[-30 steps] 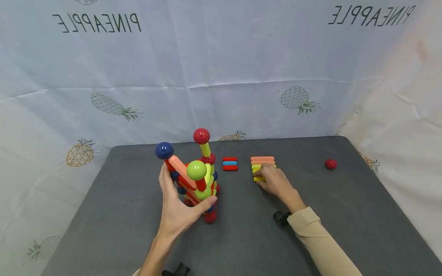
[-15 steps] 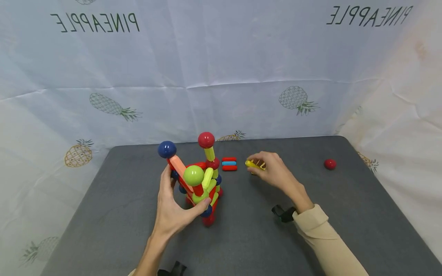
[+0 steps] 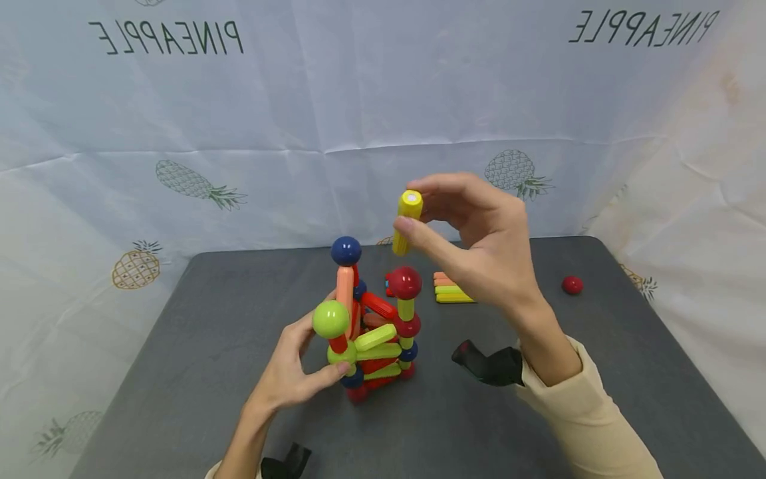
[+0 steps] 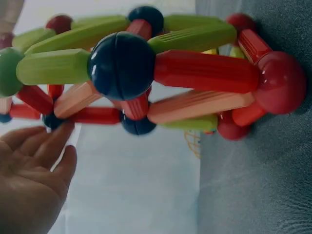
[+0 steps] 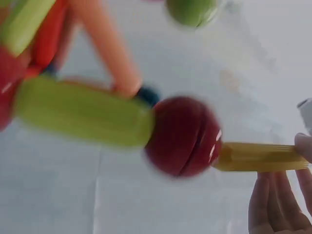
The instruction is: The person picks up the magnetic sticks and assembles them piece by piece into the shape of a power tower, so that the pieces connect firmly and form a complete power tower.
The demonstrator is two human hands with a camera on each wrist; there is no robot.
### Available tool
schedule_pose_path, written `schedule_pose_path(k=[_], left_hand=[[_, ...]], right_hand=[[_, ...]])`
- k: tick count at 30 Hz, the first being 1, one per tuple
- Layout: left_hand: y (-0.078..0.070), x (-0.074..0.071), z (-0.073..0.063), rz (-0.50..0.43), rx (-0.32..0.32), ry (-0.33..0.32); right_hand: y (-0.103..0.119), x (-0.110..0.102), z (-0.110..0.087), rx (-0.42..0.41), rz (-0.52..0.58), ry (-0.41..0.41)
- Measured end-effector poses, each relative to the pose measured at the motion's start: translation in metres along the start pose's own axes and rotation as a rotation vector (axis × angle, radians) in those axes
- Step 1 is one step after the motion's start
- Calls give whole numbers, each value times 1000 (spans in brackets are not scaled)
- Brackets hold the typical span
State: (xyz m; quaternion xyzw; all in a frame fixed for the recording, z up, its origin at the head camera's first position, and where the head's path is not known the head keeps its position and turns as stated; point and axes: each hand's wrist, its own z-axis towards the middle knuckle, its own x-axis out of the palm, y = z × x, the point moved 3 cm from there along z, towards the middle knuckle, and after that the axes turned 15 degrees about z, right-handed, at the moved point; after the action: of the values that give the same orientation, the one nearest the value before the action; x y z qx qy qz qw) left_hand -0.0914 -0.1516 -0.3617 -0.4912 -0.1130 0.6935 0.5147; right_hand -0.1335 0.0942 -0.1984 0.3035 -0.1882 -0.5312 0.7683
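Observation:
A tower of magnetic rods and balls point(image 3: 375, 352) stands on the grey table point(image 3: 179, 399), in red, yellow-green, orange and blue. My left hand point(image 3: 293, 366) grips its left side, thumb in front and fingers partly hidden behind. In the left wrist view, the fingers point(image 4: 48, 141) lie at a blue ball of the tower. Between thumb and fingertips, my right hand point(image 3: 485, 233) pinches an upright yellow magnetic rod point(image 3: 409, 206). In the head view it hangs just above the red ball point(image 3: 405, 283) topping the tower's right post; the right wrist view shows rod point(image 5: 263, 157) and red ball point(image 5: 184, 136) overlapping.
Behind the right hand, orange and yellow rods point(image 3: 453, 297) lie in a row. Small red and blue rods point(image 3: 388, 285) are mostly hidden behind the tower. A lone red ball point(image 3: 572, 285) sits at the right. A pineapple-print cloth point(image 3: 359, 100) hangs behind the table.
My right hand has picked a yellow rod from the row, lifted it leftward and turned it upright over the tower. My left hand has turned the tower, its red-topped post shifting right.

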Motion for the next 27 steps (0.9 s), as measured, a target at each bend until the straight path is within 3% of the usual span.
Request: schedule_pose_path(k=[4,8,11,16,18,27], left_hand=[[1,-1,0,-6,22,-20],[1,-3,1,19,52,-93],[-2,-5,2,42,87,-203],[-12,-7,7,59,215,-426],[-17,-7,9,76,245,-477],[-24,-5,11,130,233,-525]], right_hand=[[5,18,-1,27,76,147],[-5,28,-7,109,57,276],[-14,33,-10,177,22,335],[-27,36,-15,305,-21,386],[-31,36,-18,340,-41,410],[-34,40,-18,347,-114,517]])
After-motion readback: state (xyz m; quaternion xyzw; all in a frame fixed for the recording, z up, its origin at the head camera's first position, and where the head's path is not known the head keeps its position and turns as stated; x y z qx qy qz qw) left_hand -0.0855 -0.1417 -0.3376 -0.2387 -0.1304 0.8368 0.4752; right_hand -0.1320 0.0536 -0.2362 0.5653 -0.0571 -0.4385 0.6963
